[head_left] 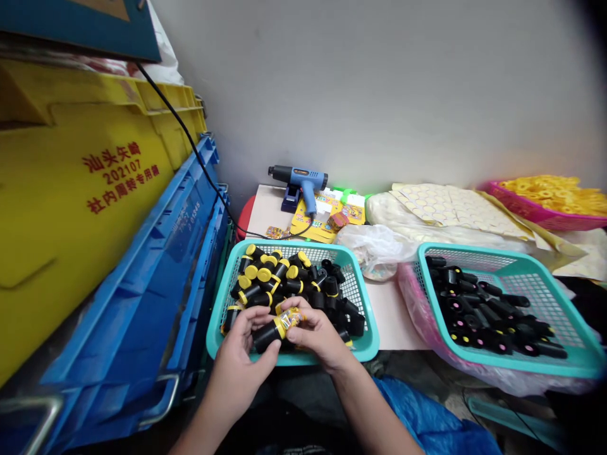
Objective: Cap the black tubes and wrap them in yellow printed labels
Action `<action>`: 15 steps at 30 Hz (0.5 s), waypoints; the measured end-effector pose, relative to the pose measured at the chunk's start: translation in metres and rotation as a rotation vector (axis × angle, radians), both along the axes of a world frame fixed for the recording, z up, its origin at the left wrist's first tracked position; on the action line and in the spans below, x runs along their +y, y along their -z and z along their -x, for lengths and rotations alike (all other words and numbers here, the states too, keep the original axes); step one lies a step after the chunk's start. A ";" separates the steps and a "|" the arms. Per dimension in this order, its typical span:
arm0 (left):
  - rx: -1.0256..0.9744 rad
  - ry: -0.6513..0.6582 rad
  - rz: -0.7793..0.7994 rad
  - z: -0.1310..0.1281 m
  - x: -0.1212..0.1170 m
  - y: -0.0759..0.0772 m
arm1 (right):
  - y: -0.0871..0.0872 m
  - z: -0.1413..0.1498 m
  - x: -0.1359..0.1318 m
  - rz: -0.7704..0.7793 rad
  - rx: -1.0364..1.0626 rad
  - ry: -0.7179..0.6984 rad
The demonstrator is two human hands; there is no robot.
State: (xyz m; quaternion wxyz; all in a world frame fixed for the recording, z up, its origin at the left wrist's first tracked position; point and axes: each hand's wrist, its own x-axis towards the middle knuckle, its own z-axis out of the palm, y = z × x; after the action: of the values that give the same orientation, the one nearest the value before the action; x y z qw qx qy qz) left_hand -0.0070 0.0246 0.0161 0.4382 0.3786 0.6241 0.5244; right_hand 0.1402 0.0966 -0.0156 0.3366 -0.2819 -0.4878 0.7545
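My left hand point(239, 347) is closed around a black plastic cylinder point(266, 337) with a yellow end, held tilted toward the upper right. With its fingers and thumb my right hand point(320, 332) pinches a shiny, printed clear-and-yellow plastic sleeve point(291, 318) at the cylinder's yellow end. How far the sleeve reaches over that end I cannot tell. Both hands are over the front of a turquoise basket point(308, 360). Inside it lie several black cylinders with yellow caps point(264, 273), and more black pieces point(349, 309) fill its right side.
Behind the basket a blue heat gun point(308, 189) stands near yellow printed packaging point(306, 224) and a clear plastic bag point(374, 246). Another turquoise basket point(526, 362) at right holds black parts. A pink basket point(535, 215) has yellow pieces. Yellow point(61, 253) and blue crates point(133, 316) wall the left.
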 end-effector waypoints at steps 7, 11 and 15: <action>0.083 0.057 0.039 0.002 -0.002 -0.004 | -0.004 -0.002 0.000 -0.088 -0.060 0.002; 0.210 0.004 0.028 -0.003 -0.005 -0.002 | -0.005 -0.005 0.003 -0.288 -0.155 -0.007; 0.272 -0.057 0.020 -0.008 -0.008 -0.003 | -0.006 -0.011 0.012 -0.371 -0.186 -0.032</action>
State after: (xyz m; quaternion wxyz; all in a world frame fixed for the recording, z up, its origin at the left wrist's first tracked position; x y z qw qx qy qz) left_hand 0.0012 0.0168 0.0186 0.3382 0.4240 0.6936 0.4742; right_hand 0.1513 0.1082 -0.0100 0.3241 -0.2759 -0.6520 0.6275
